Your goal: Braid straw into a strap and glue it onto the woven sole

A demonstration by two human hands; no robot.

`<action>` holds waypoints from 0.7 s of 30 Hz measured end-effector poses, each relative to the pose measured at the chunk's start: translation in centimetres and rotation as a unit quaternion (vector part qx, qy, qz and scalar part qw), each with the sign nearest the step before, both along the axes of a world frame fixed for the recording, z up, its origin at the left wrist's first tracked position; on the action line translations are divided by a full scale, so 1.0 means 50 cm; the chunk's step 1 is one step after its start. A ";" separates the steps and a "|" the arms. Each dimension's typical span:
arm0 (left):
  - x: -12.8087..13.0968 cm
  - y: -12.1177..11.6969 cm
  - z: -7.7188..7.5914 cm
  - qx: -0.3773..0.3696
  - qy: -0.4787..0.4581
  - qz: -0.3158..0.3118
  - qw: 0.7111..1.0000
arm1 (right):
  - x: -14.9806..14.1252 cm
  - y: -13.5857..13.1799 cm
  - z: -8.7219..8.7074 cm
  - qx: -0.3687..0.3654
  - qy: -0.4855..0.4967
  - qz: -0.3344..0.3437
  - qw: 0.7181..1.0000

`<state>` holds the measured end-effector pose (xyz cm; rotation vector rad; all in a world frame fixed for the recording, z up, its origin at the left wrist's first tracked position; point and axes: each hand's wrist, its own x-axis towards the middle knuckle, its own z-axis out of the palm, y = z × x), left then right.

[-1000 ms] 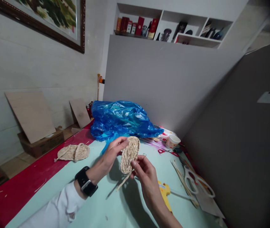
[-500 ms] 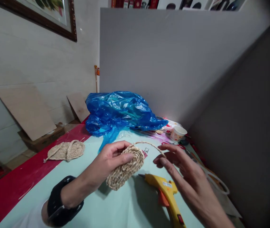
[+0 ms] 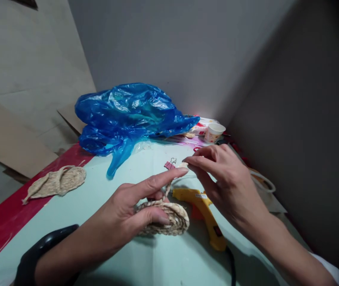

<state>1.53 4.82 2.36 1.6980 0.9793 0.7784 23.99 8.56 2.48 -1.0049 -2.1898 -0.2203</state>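
My left hand (image 3: pixel 129 210) grips a small oval woven straw sole (image 3: pixel 169 217), thumb on top, index finger stretched forward. A braided straw strand (image 3: pixel 167 190) rises from the sole toward my right hand (image 3: pixel 223 178), which pinches the strand's end between thumb and fingers. A pink binder clip (image 3: pixel 169 164) lies on the table just beyond my fingertips. A yellow glue gun (image 3: pixel 203 212) lies right of the sole, under my right hand.
A crumpled blue plastic bag (image 3: pixel 127 113) lies at the back of the mint-green table top (image 3: pixel 145 258). A finished straw sandal (image 3: pixel 54 182) rests on the red table edge at left. A paper cup (image 3: pixel 214 132) and white scissor handles (image 3: pixel 263 180) sit by the grey partition.
The view has tipped downward. My left hand lowered the sole nearly flat above the table. My right hand closed its spread fingers onto the strand's end near the clip.
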 end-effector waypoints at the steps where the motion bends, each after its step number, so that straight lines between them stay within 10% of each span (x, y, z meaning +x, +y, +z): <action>1: 0.001 -0.001 -0.001 0.025 0.016 -0.001 1.000 | -0.005 -0.002 -0.006 -0.015 0.001 -0.002 1.000; 11: -0.001 0.002 -0.020 0.289 0.121 0.114 0.943 | 0.026 -0.007 0.013 -0.147 0.008 -0.067 0.987; 16: -0.008 0.013 -0.021 0.399 0.140 0.164 0.891 | 0.065 -0.031 -0.020 -0.388 -0.230 -0.193 0.871; 21: -0.015 0.020 -0.015 0.375 0.158 0.192 0.893 | 0.076 -0.065 -0.077 -0.419 -0.232 -0.192 0.857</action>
